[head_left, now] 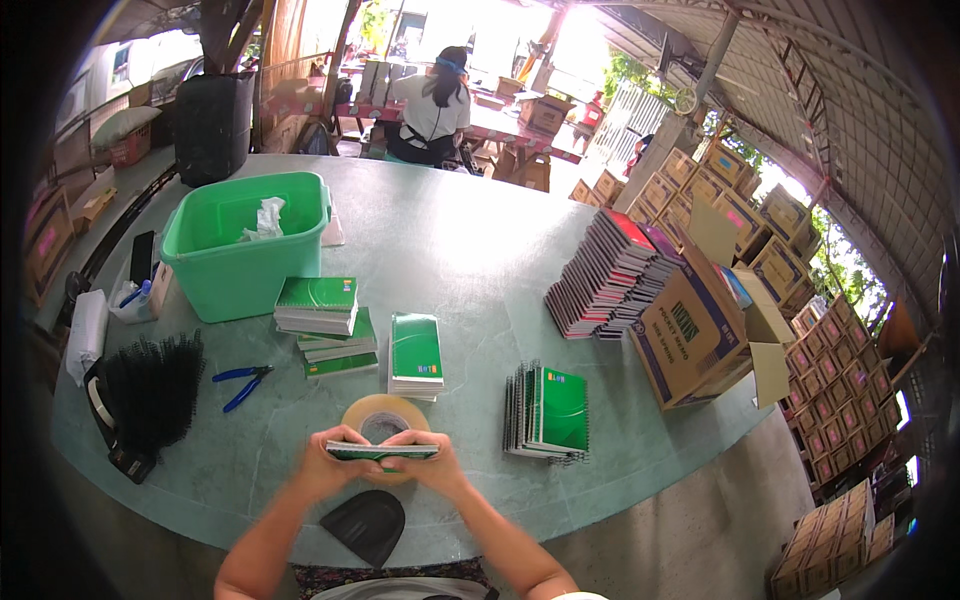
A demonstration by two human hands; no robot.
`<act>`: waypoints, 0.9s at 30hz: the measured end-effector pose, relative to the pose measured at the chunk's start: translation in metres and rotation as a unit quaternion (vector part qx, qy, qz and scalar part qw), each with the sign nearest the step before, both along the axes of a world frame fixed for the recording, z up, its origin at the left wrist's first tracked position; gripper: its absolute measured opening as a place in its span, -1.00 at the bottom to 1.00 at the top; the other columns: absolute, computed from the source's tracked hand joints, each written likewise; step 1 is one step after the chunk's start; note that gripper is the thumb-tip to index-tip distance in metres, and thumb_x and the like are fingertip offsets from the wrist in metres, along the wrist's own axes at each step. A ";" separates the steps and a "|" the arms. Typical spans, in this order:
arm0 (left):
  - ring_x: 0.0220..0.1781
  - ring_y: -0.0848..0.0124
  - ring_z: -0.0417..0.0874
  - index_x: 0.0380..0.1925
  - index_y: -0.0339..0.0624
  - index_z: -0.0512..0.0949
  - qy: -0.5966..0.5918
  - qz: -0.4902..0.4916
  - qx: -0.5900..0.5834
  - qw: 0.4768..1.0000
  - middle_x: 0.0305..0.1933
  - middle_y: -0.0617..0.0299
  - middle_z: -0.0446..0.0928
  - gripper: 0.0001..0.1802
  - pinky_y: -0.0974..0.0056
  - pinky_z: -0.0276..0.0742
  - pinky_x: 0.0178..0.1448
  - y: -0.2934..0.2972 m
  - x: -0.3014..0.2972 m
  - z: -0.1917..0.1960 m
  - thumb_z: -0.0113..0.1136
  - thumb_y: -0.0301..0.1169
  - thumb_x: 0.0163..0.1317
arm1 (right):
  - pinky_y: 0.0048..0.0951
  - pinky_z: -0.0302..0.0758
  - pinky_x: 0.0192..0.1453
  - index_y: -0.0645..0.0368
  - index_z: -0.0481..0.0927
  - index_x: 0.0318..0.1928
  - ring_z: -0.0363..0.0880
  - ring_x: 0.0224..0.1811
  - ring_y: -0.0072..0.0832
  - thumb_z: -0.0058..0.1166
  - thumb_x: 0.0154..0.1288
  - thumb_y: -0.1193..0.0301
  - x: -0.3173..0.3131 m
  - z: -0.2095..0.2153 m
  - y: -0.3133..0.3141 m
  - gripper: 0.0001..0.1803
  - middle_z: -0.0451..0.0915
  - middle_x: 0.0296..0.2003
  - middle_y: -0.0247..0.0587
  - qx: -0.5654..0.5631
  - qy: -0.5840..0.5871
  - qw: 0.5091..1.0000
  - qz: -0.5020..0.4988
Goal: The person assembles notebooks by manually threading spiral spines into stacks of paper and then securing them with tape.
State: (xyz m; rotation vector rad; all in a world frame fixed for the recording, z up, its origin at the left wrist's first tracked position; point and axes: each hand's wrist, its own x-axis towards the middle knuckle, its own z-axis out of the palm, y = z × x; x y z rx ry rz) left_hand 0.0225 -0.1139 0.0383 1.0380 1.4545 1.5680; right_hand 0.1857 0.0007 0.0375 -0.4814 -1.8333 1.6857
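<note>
Between my left hand [322, 466] and my right hand [432, 462] is a thin green notepad [382, 453], its white page edges facing up. Both hands are closed on its two ends, thumbs toward the middle. It is held over a wide roll of clear tape [404, 410], whose near part it hides. Just beyond the roll stands a small stack of green notepads [415, 350]. To its left lie two more green notepad piles [316, 296]. A group of spiral-bound green notepads [562, 408] is to the right. A flat black piece [365, 528] rests near the table edge.
Blue-handled pliers [241, 376] and a bundle of black spiral wires [152, 398] lie at left. Behind them stands a green bin [245, 255]. Tall notepad stacks [600, 275] and an open carton [690, 335] occupy the right side. A person [437, 110] sits farther back.
</note>
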 end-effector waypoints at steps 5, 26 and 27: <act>-0.38 0.46 0.63 -0.43 -0.24 0.60 0.174 -0.010 0.037 0.984 -0.43 0.21 0.63 -0.72 0.35 0.53 -0.27 -0.016 -0.003 -0.008 0.48 -0.47 -0.19 | -0.54 0.54 -0.13 0.25 0.65 -0.31 0.62 -0.23 -0.56 0.27 -0.02 0.65 -0.003 -0.010 -0.006 -0.80 0.67 -0.30 -0.25 0.066 0.001 0.997 0.026; -0.22 -0.04 0.62 0.06 -0.42 0.29 0.469 0.412 -0.379 0.683 -0.29 -0.18 0.58 -0.54 0.02 0.52 -0.18 -0.084 -0.186 -0.060 0.10 -0.48 0.17 | -0.59 0.54 -0.06 0.29 0.63 -0.15 0.62 -0.23 -0.60 0.04 0.14 0.71 0.000 -0.018 0.001 -0.74 0.66 -0.22 -0.26 -0.009 -0.016 0.998 0.067; -0.23 -0.02 0.63 0.07 -0.42 0.28 0.487 0.392 -0.395 0.673 -0.29 -0.17 0.58 -0.53 0.03 0.53 -0.19 -0.085 -0.191 -0.064 0.10 -0.47 0.17 | -0.59 0.53 -0.06 0.29 0.63 -0.15 0.61 -0.23 -0.61 0.04 0.15 0.71 -0.002 -0.017 0.001 -0.75 0.66 -0.23 -0.27 -0.001 -0.017 0.998 0.062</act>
